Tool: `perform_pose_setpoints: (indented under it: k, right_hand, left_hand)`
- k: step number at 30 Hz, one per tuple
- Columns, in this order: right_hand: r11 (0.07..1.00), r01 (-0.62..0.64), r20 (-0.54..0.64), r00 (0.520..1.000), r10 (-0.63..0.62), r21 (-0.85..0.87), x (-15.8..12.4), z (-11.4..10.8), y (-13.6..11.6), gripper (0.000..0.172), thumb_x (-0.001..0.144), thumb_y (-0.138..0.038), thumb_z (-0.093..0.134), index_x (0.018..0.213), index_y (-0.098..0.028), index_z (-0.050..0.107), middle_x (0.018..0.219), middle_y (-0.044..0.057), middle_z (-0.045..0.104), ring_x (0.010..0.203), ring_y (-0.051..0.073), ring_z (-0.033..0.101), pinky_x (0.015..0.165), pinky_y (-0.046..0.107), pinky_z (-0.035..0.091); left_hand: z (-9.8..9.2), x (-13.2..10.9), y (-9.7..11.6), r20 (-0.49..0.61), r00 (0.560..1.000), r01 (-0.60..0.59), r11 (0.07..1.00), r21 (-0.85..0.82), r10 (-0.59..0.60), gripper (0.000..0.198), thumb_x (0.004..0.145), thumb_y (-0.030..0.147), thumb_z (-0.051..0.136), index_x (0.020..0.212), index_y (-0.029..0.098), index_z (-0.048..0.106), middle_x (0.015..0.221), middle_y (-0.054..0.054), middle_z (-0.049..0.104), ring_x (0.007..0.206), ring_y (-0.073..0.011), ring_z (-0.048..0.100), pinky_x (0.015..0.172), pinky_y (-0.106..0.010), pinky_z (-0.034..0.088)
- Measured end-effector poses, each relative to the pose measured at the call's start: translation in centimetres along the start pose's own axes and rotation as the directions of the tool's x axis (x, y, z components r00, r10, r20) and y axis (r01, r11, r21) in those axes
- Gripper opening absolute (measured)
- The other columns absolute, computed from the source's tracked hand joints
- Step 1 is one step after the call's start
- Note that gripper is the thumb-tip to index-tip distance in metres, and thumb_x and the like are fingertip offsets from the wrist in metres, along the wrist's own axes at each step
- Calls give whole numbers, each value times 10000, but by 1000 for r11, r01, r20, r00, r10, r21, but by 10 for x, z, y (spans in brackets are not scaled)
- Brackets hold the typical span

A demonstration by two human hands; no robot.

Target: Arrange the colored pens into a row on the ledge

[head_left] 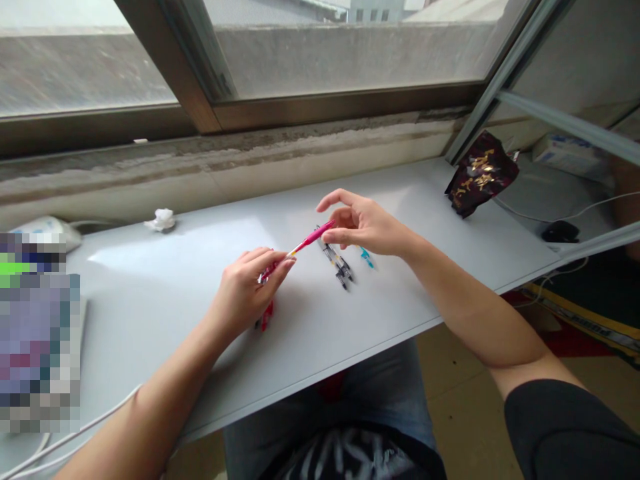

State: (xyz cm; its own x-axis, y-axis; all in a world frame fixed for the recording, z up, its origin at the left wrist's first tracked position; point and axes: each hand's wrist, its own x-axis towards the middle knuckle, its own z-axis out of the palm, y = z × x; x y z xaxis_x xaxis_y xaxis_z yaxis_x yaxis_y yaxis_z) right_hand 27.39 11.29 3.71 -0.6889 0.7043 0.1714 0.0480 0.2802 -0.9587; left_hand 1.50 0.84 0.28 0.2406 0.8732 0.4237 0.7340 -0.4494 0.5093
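Slim pink pen [313, 239] is gripped by L hand [245, 293] over counter [150, 300] mid-section, nr front edge, w/ fingers [260, 258] closed on barrel. Pen's pink end is angled twd R hand [367, 223], its open, curled digits [345, 198] held at that end; contact can't be confirmed. Black-and-yellow pen [335, 262] is laid just beside R hand, teal pen [367, 257] partly hidden by R palm, red pen [265, 315] seen below L hand. Crumpled white tissue [163, 220] is left by far edge, dark foil bag [481, 173] propped at far R corner.
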Motion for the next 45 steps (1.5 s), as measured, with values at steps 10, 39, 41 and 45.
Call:
perform_pose_setpoints:
  k: [10,39,41,45]
  right_hand:
    - [990,-7,22,1000,10,-142,-2,-5,-4,502,879,-635,809,945,-146,717,739,29,724,629,120,624,573,242,462]
    - [979,-166,-233,954,189,115,4,18,4,559,866,-673,792,690,-156,673,513,-34,560,460,69,460,475,229,363]
    - [984,-159,-232,957,175,83,3,18,3,548,831,-667,827,713,-151,686,518,-34,573,478,75,476,493,230,372]
    - [991,-131,-157,979,133,25,2,21,2,527,838,-635,828,700,-152,669,527,-28,593,487,77,480,504,233,358]
  left_hand:
    - [-2,-1,3,19,999,-26,999,23,26,273,1092,407,566,1001,221,744,900,-47,796,800,-207,698,799,-357,509]
    - [4,-10,18,88,935,-342,939,-30,343,311,1069,262,668,1378,243,645,1006,-55,751,834,-172,711,774,-286,568]
    - [5,-9,19,176,904,-382,921,-78,389,278,1056,265,694,1328,218,659,1008,-72,736,837,-178,702,764,-287,565]
    - [6,-9,20,214,877,-424,902,-81,431,131,1042,261,721,1154,206,681,897,-42,704,787,-183,662,740,-299,532]
